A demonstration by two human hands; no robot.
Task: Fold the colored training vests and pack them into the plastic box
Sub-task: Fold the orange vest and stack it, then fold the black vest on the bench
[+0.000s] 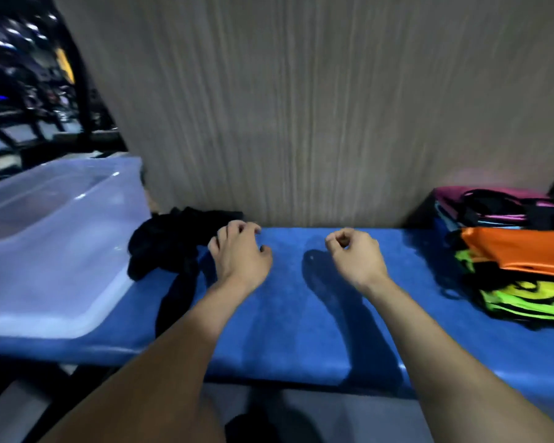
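Right now both forearms reach forward over the blue bench (285, 314), palms down. Left hand (240, 255) has fingers loosely curled, holding nothing, fingertips at the edge of the crumpled black cloth (170, 244); contact unclear from blur. Right hand (354, 254) hovers mid-bench, fingers curled inward toward the thumb, nothing in them. Bench top looks padded, slightly glossy. Plastic box (55, 238) is translucent, rounded-rectangular, open top, at the left end, long axis running away from the camera, slightly angled. Vest pile (512, 257) sits at the right end, well apart from the box: shiny orange, neon green-yellow, pink, black trim, layers lying roughly flat, long side running left-right. Wood-grain panel (301, 107) stands behind the bench.
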